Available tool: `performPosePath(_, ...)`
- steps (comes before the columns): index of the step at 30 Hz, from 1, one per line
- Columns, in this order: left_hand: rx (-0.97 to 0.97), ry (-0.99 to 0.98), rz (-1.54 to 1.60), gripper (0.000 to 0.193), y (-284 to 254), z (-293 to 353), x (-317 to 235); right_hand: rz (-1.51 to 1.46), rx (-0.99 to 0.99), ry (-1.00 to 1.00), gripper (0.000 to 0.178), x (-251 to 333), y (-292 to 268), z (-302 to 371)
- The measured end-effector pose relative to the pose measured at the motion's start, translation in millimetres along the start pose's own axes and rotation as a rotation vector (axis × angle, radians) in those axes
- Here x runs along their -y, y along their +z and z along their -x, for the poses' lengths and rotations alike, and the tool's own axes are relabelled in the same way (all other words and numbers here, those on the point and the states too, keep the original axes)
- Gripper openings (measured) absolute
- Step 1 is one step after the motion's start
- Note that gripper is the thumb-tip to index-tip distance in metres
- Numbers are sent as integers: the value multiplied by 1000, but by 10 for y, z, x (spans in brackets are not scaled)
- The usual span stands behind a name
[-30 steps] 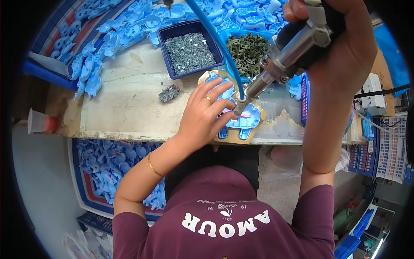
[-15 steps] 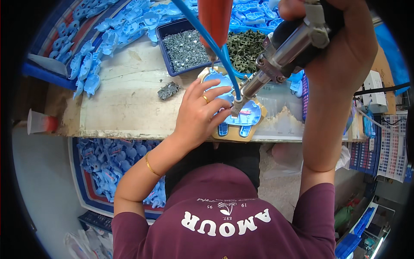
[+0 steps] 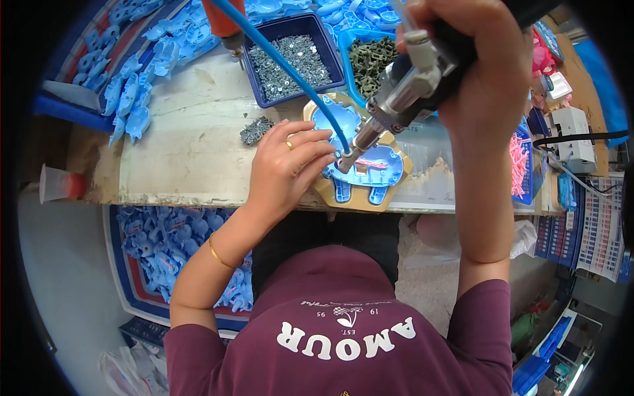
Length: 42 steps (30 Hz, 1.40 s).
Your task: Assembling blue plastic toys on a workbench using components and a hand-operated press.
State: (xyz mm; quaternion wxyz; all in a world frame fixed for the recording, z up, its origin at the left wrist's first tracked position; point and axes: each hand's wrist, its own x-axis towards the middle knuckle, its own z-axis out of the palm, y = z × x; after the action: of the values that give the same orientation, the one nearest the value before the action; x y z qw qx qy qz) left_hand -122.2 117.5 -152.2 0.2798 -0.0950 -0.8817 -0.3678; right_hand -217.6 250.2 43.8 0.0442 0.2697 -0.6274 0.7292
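My right hand (image 3: 492,82) is wrapped round a gun-shaped tool with a dark body and a metal barrel (image 3: 376,127), held slanting down to the left. A blue hose (image 3: 290,72) runs to its tip. That tip is at the left part of a light blue plastic shell (image 3: 389,166), which lies in a tan fixture (image 3: 322,191) at the table's front. A small pink piece (image 3: 372,164) sits inside the shell. With fingers stretched out, my left hand (image 3: 284,162) rests at the shell's left edge close to the tip; I see nothing held in it.
Behind the fixture stand a dark blue bin of screws (image 3: 290,66) and a light blue basket of dark metal clips (image 3: 373,63). An orange-red power screwdriver (image 3: 224,23) hangs at the back. A screw cluster (image 3: 256,131) lies left. Blue shells (image 3: 162,277) fill a container below.
The tool's tip has shifted left and slightly toward me across the shell. My left hand has moved left. The orange-red screwdriver has swung from above the fixture to the back left.
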Motion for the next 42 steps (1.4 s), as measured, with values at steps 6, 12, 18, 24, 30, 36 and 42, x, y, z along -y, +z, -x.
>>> performPosePath(6,69,66,-78,15,83,7,54,-53,53,115,55,-124,-46,108)
performPosePath(12,59,47,-116,16,106,-4,12,-487,231,-242,51,-580,59,-86)
performPosePath(18,-45,11,-175,15,-92,105,124,74,-154,-103,45,-20,-78,-9)
performPosePath(24,-35,-83,-523,30,-357,243,585,110,-141,-241,39,144,-186,-192)
performPosePath(30,-86,-26,-367,39,-286,224,392,5,-32,-137,43,82,-355,-374)
performPosePath(36,293,186,-102,28,-62,69,-211,48,252,-248,56,-43,-844,-654)
performPosePath(42,358,188,9,25,-452,-46,-418,619,-27,64,33,-693,-2578,-856)
